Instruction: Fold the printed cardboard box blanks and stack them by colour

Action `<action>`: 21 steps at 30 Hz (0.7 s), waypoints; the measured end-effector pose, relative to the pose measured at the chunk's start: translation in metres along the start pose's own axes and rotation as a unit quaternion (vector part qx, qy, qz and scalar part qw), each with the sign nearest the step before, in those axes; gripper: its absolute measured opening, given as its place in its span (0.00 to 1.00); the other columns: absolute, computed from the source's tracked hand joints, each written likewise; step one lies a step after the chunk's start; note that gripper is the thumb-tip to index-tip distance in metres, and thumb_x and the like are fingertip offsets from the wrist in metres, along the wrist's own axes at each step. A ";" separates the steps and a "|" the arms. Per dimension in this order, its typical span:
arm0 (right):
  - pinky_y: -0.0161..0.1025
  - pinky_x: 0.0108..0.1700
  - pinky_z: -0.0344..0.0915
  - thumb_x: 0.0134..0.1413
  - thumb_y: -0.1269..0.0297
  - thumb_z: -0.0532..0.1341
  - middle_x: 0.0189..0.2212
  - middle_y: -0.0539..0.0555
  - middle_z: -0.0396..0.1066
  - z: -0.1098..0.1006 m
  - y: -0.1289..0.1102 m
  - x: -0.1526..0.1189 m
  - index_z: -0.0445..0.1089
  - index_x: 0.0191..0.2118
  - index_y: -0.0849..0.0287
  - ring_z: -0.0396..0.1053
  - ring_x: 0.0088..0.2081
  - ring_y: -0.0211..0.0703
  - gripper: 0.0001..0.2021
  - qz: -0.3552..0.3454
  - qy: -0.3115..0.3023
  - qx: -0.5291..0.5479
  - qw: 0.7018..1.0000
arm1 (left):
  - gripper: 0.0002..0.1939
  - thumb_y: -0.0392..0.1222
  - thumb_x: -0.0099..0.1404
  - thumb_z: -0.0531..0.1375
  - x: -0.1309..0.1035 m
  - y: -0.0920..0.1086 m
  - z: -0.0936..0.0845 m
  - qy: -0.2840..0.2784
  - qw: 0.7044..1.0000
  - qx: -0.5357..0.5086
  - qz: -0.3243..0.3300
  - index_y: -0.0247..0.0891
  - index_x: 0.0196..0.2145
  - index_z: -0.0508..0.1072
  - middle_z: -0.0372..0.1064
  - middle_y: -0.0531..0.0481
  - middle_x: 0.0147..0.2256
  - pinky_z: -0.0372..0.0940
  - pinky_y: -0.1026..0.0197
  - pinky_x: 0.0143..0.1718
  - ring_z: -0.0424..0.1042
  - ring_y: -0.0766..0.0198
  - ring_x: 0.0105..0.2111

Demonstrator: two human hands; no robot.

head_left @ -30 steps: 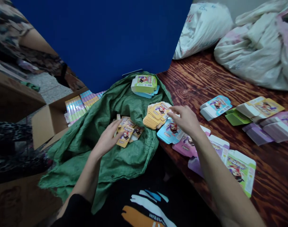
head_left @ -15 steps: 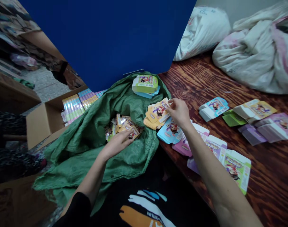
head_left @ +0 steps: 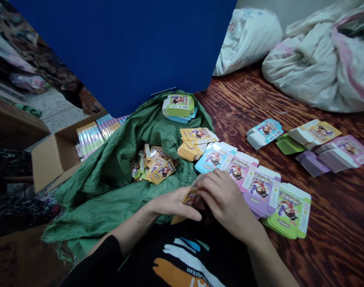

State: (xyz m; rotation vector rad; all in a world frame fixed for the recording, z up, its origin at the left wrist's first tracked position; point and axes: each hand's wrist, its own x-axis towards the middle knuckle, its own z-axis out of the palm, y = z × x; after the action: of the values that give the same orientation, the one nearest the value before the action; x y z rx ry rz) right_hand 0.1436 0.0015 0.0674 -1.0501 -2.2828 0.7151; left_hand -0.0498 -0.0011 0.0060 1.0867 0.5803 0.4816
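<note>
Close to my body, both hands hold a small yellow carton (head_left: 190, 197), partly hidden by the fingers. My left hand (head_left: 174, 204) grips it from the left, thumb across its front. My right hand (head_left: 222, 197) pinches its upper right side with bent fingers. Beyond them lies a fanned stack of yellow flat cartons (head_left: 189, 150). Blue (head_left: 212, 158), pink (head_left: 238, 170), purple (head_left: 260, 189) and green flat cartons (head_left: 289, 209) follow in a row along the table edge. Loose yellow cartons (head_left: 161, 170) lie inside the open green sack (head_left: 110, 179) at left.
Green and blue cartons (head_left: 179, 103) rest on the sack's far rim. Further bundles of cartons (head_left: 322, 133) lie right on the wooden table (head_left: 238, 103). White sacks (head_left: 313, 67) stand behind. An open cardboard box (head_left: 47, 157) of coloured packs and a blue panel (head_left: 134, 48) are beyond.
My right hand has come from the yellow stack toward my body with a yellow carton. My left hand has left the sack's mouth and joined it on the carton.
</note>
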 end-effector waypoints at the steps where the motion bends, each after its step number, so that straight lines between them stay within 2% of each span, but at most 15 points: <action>1: 0.44 0.38 0.61 0.69 0.68 0.57 0.31 0.53 0.73 0.000 0.002 -0.008 0.73 0.35 0.55 0.66 0.35 0.46 0.10 0.018 0.021 0.025 0.999 | 0.30 0.62 0.52 0.74 0.003 -0.004 0.006 0.002 1.000 -0.024 -0.020 0.36 0.41 0.77 0.74 0.49 0.37 0.69 0.56 0.45 0.73 0.61 0.37; 3: 0.43 0.39 0.64 0.67 0.65 0.61 0.31 0.53 0.72 -0.001 0.010 -0.024 0.74 0.35 0.54 0.68 0.36 0.45 0.08 0.060 0.112 0.077 0.989 | 0.29 0.58 0.49 0.76 0.009 -0.008 0.014 0.013 0.996 -0.073 -0.041 0.35 0.40 0.78 0.75 0.49 0.37 0.69 0.58 0.43 0.72 0.63 0.35; 5: 0.43 0.42 0.68 0.65 0.63 0.63 0.38 0.55 0.73 0.001 0.020 -0.038 0.78 0.37 0.53 0.71 0.42 0.47 0.06 0.112 0.208 0.127 0.963 | 0.31 0.56 0.47 0.78 0.014 -0.008 0.020 0.027 0.991 -0.120 -0.053 0.34 0.43 0.79 0.78 0.45 0.39 0.70 0.57 0.45 0.75 0.62 0.36; 6: 0.42 0.43 0.69 0.64 0.61 0.64 0.42 0.56 0.73 0.003 0.024 -0.043 0.79 0.39 0.52 0.71 0.45 0.48 0.06 0.141 0.234 0.160 0.949 | 0.31 0.55 0.47 0.78 0.016 -0.008 0.021 0.033 0.988 -0.137 -0.058 0.34 0.44 0.79 0.78 0.44 0.40 0.70 0.56 0.46 0.76 0.60 0.37; 7: 0.41 0.41 0.70 0.64 0.59 0.64 0.45 0.57 0.72 0.007 0.028 -0.047 0.81 0.41 0.52 0.71 0.46 0.48 0.08 0.168 0.237 0.202 0.935 | 0.32 0.56 0.46 0.78 0.019 -0.007 0.022 0.041 0.986 -0.147 -0.062 0.34 0.44 0.80 0.79 0.43 0.40 0.70 0.56 0.46 0.77 0.59 0.37; 9: 0.36 0.31 0.69 0.64 0.54 0.64 0.47 0.57 0.70 0.015 0.033 -0.051 0.82 0.44 0.51 0.72 0.42 0.45 0.11 0.215 0.203 0.298 0.908 | 0.34 0.59 0.45 0.78 0.024 -0.008 0.023 0.056 0.986 -0.146 -0.064 0.33 0.43 0.80 0.80 0.43 0.38 0.70 0.57 0.45 0.77 0.59 0.36; 12: 0.32 0.20 0.59 0.61 0.51 0.65 0.38 0.55 0.68 0.026 0.036 -0.052 0.83 0.43 0.51 0.68 0.31 0.39 0.13 0.256 0.175 0.370 0.876 | 0.38 0.65 0.43 0.76 0.029 -0.013 0.024 0.079 0.985 -0.146 -0.056 0.31 0.42 0.81 0.80 0.42 0.36 0.70 0.58 0.41 0.77 0.59 0.35; 17: 0.33 0.24 0.63 0.59 0.53 0.68 0.38 0.53 0.73 0.036 0.037 -0.048 0.81 0.47 0.50 0.67 0.29 0.38 0.13 0.287 0.225 0.376 0.852 | 0.40 0.70 0.44 0.74 0.030 -0.023 0.022 0.089 0.974 -0.205 -0.038 0.31 0.42 0.80 0.80 0.42 0.32 0.72 0.56 0.41 0.78 0.57 0.32; 19: 0.34 0.28 0.66 0.59 0.55 0.69 0.37 0.52 0.74 0.039 0.038 -0.046 0.80 0.45 0.51 0.69 0.30 0.39 0.11 0.283 0.243 0.358 0.856 | 0.41 0.71 0.44 0.74 0.030 -0.024 0.020 0.100 0.974 -0.200 -0.033 0.30 0.40 0.80 0.79 0.43 0.32 0.72 0.58 0.39 0.77 0.59 0.31; 21: 0.35 0.33 0.69 0.58 0.56 0.69 0.36 0.52 0.75 0.039 0.039 -0.044 0.80 0.40 0.53 0.71 0.34 0.40 0.08 0.264 0.256 0.322 0.872 | 0.41 0.73 0.44 0.72 0.030 -0.022 0.018 0.137 0.976 -0.172 -0.014 0.30 0.38 0.79 0.78 0.44 0.32 0.70 0.62 0.35 0.75 0.62 0.30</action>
State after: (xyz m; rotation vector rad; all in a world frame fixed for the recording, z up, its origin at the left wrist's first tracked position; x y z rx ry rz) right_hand 0.1629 -0.0209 0.0033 -1.3175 -1.1647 1.1421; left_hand -0.0142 -0.0031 -0.0139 0.6865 0.7216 0.6858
